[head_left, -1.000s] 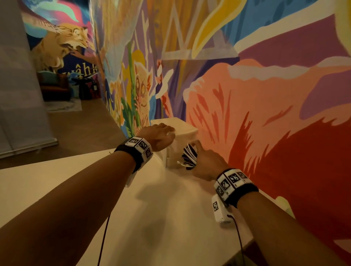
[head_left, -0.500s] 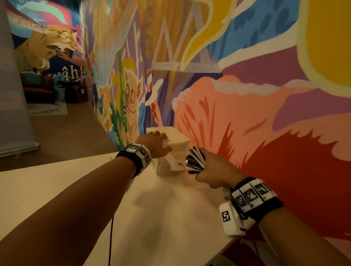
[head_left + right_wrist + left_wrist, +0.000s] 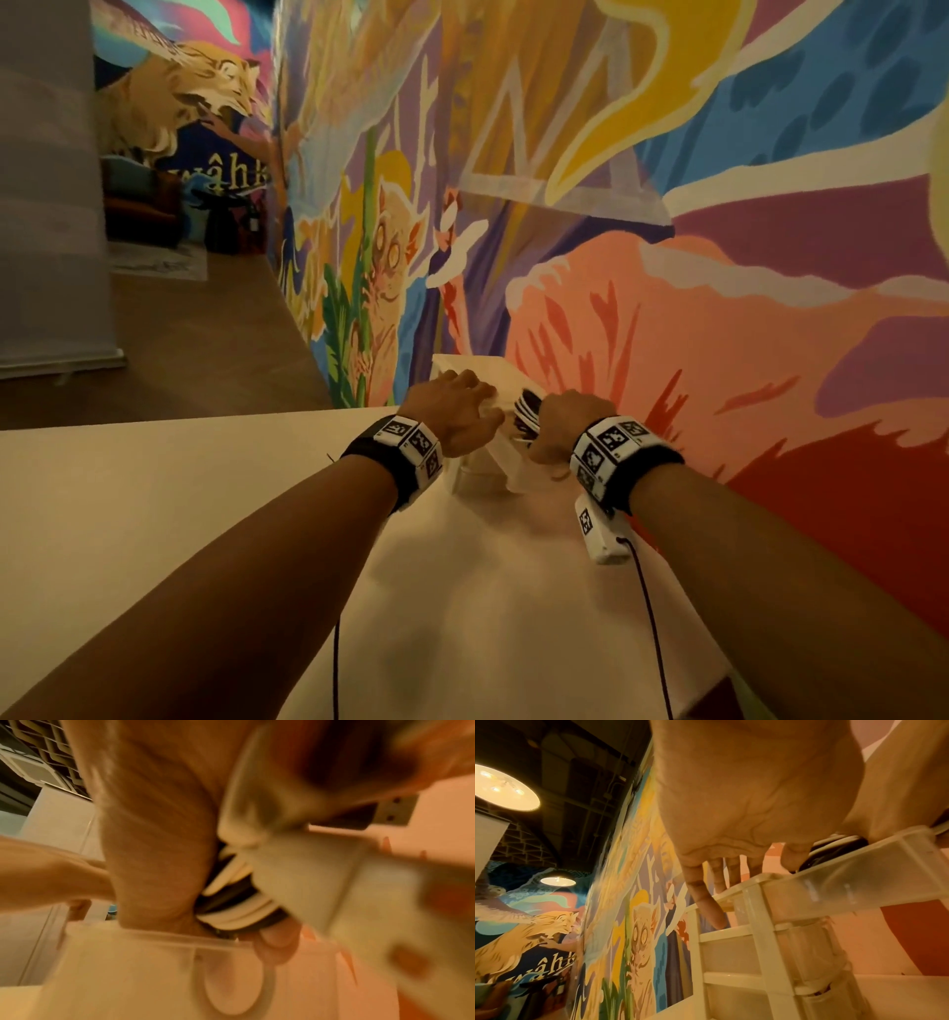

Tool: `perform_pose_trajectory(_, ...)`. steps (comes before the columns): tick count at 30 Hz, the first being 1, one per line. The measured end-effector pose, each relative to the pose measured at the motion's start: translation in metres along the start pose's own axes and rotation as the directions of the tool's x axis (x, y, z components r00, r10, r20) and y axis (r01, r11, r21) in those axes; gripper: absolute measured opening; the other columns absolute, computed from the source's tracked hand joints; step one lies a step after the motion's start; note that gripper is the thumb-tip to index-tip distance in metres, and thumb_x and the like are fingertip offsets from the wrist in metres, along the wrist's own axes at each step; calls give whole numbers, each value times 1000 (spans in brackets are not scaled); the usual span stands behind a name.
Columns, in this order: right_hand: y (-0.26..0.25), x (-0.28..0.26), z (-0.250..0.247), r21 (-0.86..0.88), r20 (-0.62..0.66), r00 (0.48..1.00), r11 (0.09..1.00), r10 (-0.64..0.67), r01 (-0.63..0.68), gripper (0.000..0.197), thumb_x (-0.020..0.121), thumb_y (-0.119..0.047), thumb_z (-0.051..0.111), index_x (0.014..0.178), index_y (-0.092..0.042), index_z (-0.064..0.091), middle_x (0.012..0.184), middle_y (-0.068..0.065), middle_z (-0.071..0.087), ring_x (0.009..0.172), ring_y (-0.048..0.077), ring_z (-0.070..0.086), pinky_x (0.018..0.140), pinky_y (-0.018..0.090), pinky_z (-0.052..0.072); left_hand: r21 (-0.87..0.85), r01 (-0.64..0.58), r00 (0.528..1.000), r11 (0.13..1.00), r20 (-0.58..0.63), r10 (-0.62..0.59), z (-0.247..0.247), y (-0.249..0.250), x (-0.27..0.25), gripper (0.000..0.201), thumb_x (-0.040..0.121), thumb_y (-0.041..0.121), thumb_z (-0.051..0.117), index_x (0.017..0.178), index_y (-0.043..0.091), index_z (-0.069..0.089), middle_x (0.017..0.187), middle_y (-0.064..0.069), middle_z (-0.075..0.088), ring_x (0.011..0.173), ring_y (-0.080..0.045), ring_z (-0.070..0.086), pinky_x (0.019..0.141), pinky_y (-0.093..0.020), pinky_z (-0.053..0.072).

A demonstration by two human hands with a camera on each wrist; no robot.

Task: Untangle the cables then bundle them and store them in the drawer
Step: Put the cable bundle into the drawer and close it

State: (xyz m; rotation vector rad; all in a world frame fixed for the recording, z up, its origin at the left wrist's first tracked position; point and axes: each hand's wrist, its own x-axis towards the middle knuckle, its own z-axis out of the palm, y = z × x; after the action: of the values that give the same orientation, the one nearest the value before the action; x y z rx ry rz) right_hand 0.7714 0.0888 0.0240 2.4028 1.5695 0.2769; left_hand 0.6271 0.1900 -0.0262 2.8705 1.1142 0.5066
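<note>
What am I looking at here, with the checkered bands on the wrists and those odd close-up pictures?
There is no machine here: a person works with two bare hands and wears three cameras. The wide picture comes from a camera on the head, looking down along both arms. The two close-ups come from cameras strapped to the wrists, on the checkered bands, looking along each hand.

On the pale table, against the painted wall, stands a small white drawer unit. Its top drawer is pulled out. The left hand rests on top of the unit, fingers fairly straight. The right hand grips a coiled bundle of black and white cables over the open drawer. The right wrist picture is blurred, but it shows the bundle at the drawer's rim.
</note>
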Motion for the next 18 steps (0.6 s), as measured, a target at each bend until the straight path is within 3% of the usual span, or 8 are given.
perform_pose_trajectory(2,-3,4,-2,-67,51,999,998,-13,17,26,92,-42,69,92,-17,62,77,1,58,62,18,53,63,30,46,46,-33,999,998,-20,34,0,-2,3,56,108,54,38,156,27,47,153,-3,51,135,-27,50,102,-48,49)
perform_pose_trajectory(6,-3,10,-8,-147,208,977,986,-40,72,31,98,-39,60,76,-19,53,76,1,53,63,18,47,66,32,44,146,-90,994,985,-43,97,-2,-4,7,45,108,42,47,146,20,53,135,-5,57,119,-26,57,86,-42,53)
perform_pose_trajectory(9,-2,18,-12,-210,289,957,976,8,55,22,91,-41,61,78,-24,56,85,0,60,76,20,56,76,35,51,178,-99,993,979,-51,110,-2,-3,7,42,108,39,50,144,18,53,132,-5,57,116,-25,57,80,-39,50)
perform_pose_trajectory(11,-7,23,-16,-250,324,946,966,27,58,19,79,-45,63,80,-27,59,92,-1,65,88,22,63,83,36,56,189,-100,992,977,-61,113,0,-1,8,42,108,39,51,144,18,53,132,-5,56,116,-25,57,79,-37,48)
perform_pose_trajectory(13,-11,28,-13,-291,336,942,952,10,93,22,67,-45,58,80,-28,60,87,-5,65,85,21,63,87,34,60,184,-106,990,977,-70,121,1,-1,8,43,108,40,52,145,18,53,133,-5,56,117,-24,57,79,-36,48)
perform_pose_trajectory(16,-19,31,-11,-350,324,946,931,13,106,16,70,-40,56,78,-27,60,83,-4,65,78,21,62,85,36,62,176,-114,990,978,-67,128,2,-3,8,43,108,41,50,145,18,54,132,-6,56,117,-25,56,77,-35,43)
perform_pose_trajectory(18,-24,30,-13,-356,351,936,928,23,111,17,71,-40,57,80,-26,59,89,-2,68,83,21,65,86,37,62,187,-140,987,972,-49,152,0,-6,9,44,108,41,48,146,19,54,131,-7,56,116,-25,55,80,-37,47)
